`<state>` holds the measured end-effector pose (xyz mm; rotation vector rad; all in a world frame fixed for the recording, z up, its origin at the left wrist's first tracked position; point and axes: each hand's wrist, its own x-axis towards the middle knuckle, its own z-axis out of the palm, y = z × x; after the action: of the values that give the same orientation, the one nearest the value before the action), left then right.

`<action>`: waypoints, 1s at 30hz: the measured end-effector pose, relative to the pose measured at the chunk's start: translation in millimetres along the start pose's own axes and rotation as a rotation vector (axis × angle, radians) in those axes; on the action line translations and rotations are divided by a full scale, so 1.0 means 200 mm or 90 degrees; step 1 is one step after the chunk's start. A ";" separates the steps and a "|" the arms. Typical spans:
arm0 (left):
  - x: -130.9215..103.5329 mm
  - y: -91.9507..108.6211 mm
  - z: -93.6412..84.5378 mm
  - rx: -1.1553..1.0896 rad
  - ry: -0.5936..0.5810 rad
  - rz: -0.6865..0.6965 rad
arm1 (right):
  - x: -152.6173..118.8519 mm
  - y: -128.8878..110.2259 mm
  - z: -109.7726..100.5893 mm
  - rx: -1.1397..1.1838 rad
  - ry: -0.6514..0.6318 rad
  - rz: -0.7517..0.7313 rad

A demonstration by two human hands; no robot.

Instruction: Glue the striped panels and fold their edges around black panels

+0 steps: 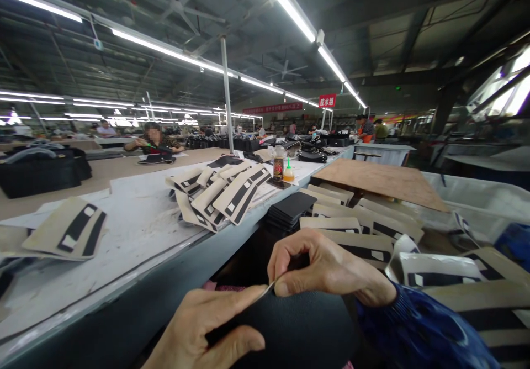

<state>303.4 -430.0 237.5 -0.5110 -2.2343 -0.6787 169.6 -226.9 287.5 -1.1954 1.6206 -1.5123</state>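
A black leather-like panel (306, 325) with a pale edge lies low in front of me, over my lap. My left hand (207, 325) grips its left side, with the thumb on the black face and the fingers along the far edge. At the top edge my right hand (306, 264) pinches the panel between thumb and fingertips. Both hands almost meet at that edge. The underside of the panel is hidden. On the white table ahead lies a pile of beige panels with black strips (223, 192).
To my right are many beige panels (376, 247), a stack of black pieces (290, 209) and a brown board (376, 181). A glue bottle (289, 173) and a jar (278, 167) stand on the table (136, 214). Across it sits a co-worker (153, 142) handling a dark piece.
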 end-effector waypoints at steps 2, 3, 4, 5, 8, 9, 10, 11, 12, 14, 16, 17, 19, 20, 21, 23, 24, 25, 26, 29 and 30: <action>0.00 0.00 -0.01 0.003 0.007 -0.012 | 0.00 -0.01 0.01 -0.005 -0.007 -0.001; 0.00 0.01 -0.02 0.003 0.005 -0.023 | -0.01 -0.01 0.01 -0.012 -0.008 -0.003; 0.00 0.02 -0.02 0.002 -0.002 -0.037 | -0.01 -0.01 0.01 -0.021 -0.007 -0.001; 0.00 0.02 -0.03 0.001 -0.005 -0.051 | -0.01 -0.02 0.01 -0.029 -0.006 0.004; 0.00 0.03 -0.02 0.002 0.005 -0.074 | -0.01 -0.02 0.01 -0.055 0.001 0.035; 0.00 0.03 -0.01 0.005 0.018 -0.072 | -0.01 -0.02 0.01 -0.067 0.005 0.044; 0.00 0.03 0.00 0.011 0.030 -0.065 | 0.00 -0.02 0.01 -0.081 0.009 0.051; 0.01 0.03 0.01 0.017 0.038 -0.056 | 0.00 -0.02 0.01 -0.097 0.012 0.056; 0.02 0.03 0.02 0.021 0.041 -0.046 | 0.00 -0.02 0.01 -0.114 0.016 0.060; 0.03 0.02 0.05 0.030 0.025 -0.029 | 0.01 0.00 0.02 -0.146 0.021 0.062; 0.03 0.01 0.07 0.045 -0.028 -0.023 | 0.02 0.01 0.03 -0.188 0.025 0.049; 0.02 0.00 0.08 0.054 -0.064 -0.027 | 0.02 0.02 0.03 -0.218 0.026 0.033; 0.01 -0.01 0.10 0.063 -0.126 -0.050 | 0.03 0.04 0.03 -0.294 0.019 -0.019; 0.00 -0.01 0.11 0.057 -0.141 -0.068 | 0.03 0.05 0.03 -0.331 0.017 -0.058; -0.01 -0.02 0.12 0.046 -0.144 -0.084 | 0.03 0.06 0.02 -0.354 0.014 -0.102; -0.02 -0.02 0.13 0.021 -0.121 -0.106 | 0.02 0.07 0.00 -0.346 0.005 -0.171; -0.02 -0.02 0.13 0.010 -0.105 -0.115 | 0.01 0.06 -0.01 -0.314 0.001 -0.189; -0.03 -0.01 0.13 0.000 -0.092 -0.124 | 0.00 0.06 -0.02 -0.267 -0.005 -0.195; -0.03 -0.01 0.13 -0.005 -0.080 -0.132 | 0.00 0.06 -0.02 -0.216 -0.011 -0.190; -0.05 0.01 0.12 -0.008 -0.077 -0.144 | -0.02 0.05 -0.01 -0.106 -0.044 -0.180; -0.05 0.01 0.11 -0.007 -0.084 -0.136 | -0.02 0.05 -0.01 -0.084 -0.051 -0.179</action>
<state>299.5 -417.1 217.9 -0.3332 -2.4341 -0.7858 167.1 -224.1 276.7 -1.5921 1.5699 -1.5188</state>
